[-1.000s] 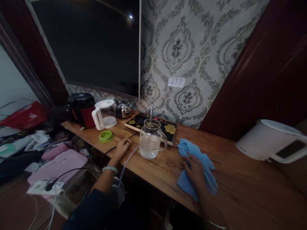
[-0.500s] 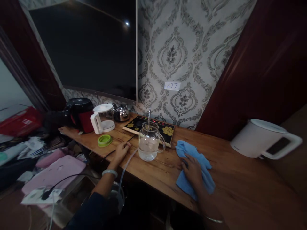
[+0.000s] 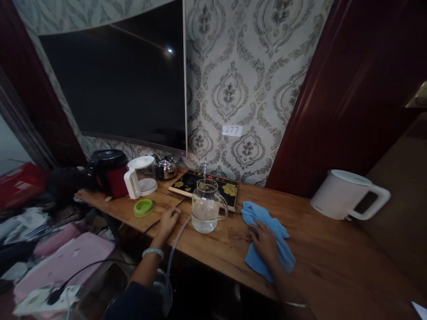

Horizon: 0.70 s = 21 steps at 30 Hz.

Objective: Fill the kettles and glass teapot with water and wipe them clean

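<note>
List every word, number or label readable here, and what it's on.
"277": handwritten on the white paper slip on the patterned wall.
Too small to read: the dark mark on the white kettle.
Too small to read: the lit red marks on the black hob.

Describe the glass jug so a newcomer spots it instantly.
Below the big black screen runs a wooden table carrying a flower-patterned black panel. In front of that panel, between the left hand and right hand, stands the glass jug. Its clear handle and the liquid inside set it apart from the white-handled pot.
</note>
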### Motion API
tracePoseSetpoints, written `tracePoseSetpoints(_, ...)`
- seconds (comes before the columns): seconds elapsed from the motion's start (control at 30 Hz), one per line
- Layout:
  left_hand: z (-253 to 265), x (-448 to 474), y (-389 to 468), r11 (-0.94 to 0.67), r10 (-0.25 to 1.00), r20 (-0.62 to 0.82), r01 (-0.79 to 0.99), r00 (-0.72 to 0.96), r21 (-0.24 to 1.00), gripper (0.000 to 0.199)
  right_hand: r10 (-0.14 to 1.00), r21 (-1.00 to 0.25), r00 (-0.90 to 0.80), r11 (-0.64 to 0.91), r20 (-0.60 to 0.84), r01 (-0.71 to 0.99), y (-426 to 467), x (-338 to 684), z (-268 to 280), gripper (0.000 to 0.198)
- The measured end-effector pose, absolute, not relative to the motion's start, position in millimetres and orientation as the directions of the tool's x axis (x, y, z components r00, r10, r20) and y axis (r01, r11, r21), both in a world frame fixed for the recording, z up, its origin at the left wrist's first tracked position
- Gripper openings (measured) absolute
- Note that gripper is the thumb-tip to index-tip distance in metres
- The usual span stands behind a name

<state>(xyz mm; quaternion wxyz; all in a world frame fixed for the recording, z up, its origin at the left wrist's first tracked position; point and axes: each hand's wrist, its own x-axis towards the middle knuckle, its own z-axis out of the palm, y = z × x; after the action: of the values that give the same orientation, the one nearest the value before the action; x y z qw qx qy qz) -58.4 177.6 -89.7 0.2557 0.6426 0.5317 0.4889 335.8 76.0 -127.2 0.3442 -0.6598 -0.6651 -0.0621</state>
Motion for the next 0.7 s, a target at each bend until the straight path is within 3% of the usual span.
tracePoseSetpoints(0.53, -85, -57, 176, -0.275, 0.943, 0.33, 0.443, -0.051, 0.853, 0.019, 0.782, -0.567, 0.173, 0.262, 0.599, 0.781, 67, 326, -104, 0.036)
tracePoseSetpoints(0.7, -83, -56, 172, -0.25, 0.953, 0.299, 0.452, -0.039, 0.856, 0.028, 0.843, -0.747, 0.186, 0.318, 0.505, 0.584, 59, 290, -101, 0.04)
